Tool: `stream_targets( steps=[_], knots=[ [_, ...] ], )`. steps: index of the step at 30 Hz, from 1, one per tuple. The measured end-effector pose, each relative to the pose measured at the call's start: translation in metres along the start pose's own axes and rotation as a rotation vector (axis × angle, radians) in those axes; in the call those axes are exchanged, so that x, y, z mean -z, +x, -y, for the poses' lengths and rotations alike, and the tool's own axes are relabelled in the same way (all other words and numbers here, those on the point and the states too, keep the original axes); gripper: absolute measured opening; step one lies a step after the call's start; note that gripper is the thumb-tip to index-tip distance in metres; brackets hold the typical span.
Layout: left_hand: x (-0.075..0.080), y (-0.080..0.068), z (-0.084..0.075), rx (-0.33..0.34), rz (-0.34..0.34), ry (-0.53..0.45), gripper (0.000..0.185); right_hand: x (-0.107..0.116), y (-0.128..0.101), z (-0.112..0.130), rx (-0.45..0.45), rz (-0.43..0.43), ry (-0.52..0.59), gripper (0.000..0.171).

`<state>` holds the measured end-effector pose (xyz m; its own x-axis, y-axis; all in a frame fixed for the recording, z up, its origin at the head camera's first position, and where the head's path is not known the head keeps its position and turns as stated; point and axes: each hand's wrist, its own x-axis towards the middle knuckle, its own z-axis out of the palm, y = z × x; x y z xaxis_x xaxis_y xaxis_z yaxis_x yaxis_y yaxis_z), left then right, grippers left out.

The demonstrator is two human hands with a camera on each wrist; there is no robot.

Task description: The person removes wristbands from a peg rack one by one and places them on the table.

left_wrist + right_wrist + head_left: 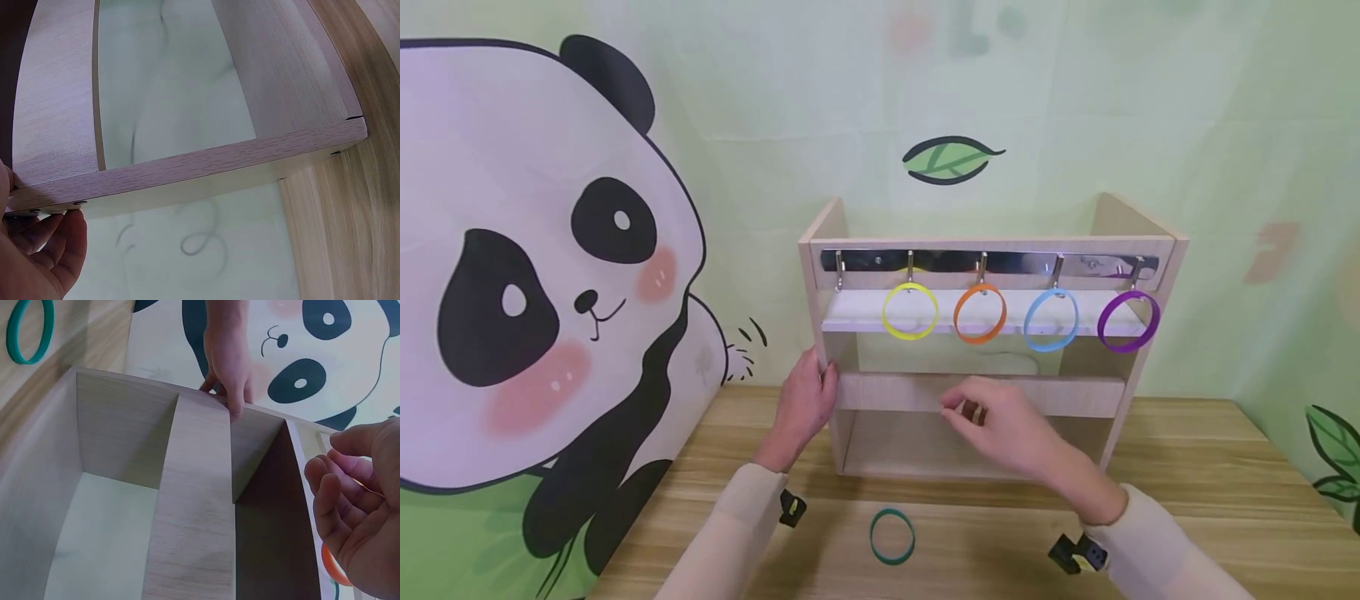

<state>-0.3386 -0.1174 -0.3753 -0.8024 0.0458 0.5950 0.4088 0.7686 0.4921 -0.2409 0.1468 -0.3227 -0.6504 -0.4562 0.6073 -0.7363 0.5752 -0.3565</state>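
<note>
Fingers of my left hand (805, 404) rest on the wooden rack (1120, 233) side, steadying it, while my right hand (1011, 429) hovers loosely curled and seemingly empty before it.

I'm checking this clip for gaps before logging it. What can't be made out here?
- Right hand, head view: seen from behind, so whether its fingertips pinch anything is hidden.
- Left hand, left wrist view: cut off by the frame edge.
- Orange ring, right wrist view: mostly behind the right hand.
</note>
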Motion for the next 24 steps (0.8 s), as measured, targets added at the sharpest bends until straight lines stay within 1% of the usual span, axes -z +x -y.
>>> stream_targets(
  steps=[9,16,19,24],
  knots=[
    [0.0,0.0,0.0,0.003,0.004,-0.002,0.027,0.009,0.016,0.001,0.012,-0.063,-0.063,0.004],
    [-0.001,0.0,0.002,-0.012,-0.007,0.003,0.028,0.018,0.037,0.003,0.09,-0.162,-0.111,0.004],
    [-0.001,0.0,0.002,-0.018,-0.019,0.005,0.027,0.021,0.045,0.004,0.094,-0.179,-0.134,0.005],
    [-0.001,0.0,0.001,-0.015,-0.017,0.0,0.027,0.025,0.055,0.007,0.087,-0.204,-0.147,0.006]
  ],
)
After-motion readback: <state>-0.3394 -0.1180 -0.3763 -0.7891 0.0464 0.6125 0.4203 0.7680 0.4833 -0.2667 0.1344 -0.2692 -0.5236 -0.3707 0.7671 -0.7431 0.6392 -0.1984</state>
